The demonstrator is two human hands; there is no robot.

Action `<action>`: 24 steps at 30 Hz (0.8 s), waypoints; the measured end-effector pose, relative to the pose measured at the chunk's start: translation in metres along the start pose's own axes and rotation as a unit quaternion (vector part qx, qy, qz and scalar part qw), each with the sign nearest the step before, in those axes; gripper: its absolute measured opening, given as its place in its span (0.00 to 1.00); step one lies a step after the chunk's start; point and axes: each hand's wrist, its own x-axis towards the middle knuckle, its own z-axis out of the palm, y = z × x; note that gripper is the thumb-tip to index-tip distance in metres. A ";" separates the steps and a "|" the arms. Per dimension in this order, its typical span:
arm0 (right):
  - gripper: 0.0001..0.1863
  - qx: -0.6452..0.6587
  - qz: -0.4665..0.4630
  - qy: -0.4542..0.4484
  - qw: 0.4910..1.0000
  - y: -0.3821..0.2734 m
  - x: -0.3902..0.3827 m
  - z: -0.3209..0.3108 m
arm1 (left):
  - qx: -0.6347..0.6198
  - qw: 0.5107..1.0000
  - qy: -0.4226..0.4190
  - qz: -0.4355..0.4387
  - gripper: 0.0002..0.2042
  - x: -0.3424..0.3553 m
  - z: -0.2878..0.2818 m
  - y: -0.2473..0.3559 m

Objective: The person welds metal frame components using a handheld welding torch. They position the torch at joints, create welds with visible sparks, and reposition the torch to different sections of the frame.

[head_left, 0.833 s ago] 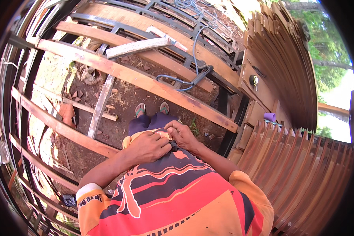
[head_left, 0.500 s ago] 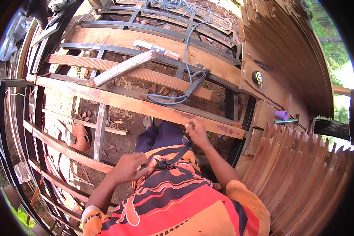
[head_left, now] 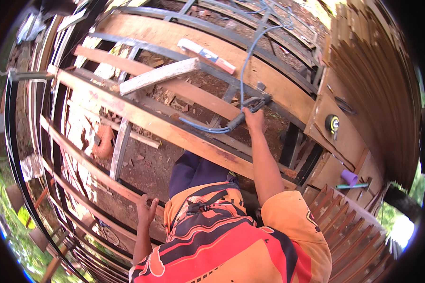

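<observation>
Bright daylight burns to white glare at four o'clock and over the ground [head_left: 87,109] at ten o'clock, while the soil [head_left: 156,165] near centre lies in shade; fisheye distortion bows the black metal frame [head_left: 15,160] at nine o'clock, inside a dark vignette

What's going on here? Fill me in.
A person in an orange, red and black shirt is at a framework of wooden planks and metal bars. Their right-hand grip is on a dark tool beside a blue cable; their left-hand grip is at a wooden rail. A pale board lies across the planks, with a tape measure and purple cup off to the right.
</observation>
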 end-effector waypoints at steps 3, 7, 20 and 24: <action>0.27 0.306 0.019 0.030 0.951 0.018 0.014 0.008 | -0.014 0.994 0.092 -0.054 0.11 -0.021 0.016 -0.017; 0.10 0.576 0.034 -0.047 0.815 0.046 0.035 0.005 | -0.010 0.977 0.199 -0.077 0.10 -0.040 0.015 -0.016; 0.30 0.345 -0.423 -0.158 0.823 0.033 -0.202 -0.073 | -0.140 0.909 0.385 -0.078 0.11 -0.011 -0.035 -0.093; 0.38 0.330 -0.451 -0.254 0.790 0.064 -0.237 -0.047 | -0.167 0.898 0.405 -0.023 0.12 0.061 -0.089 -0.070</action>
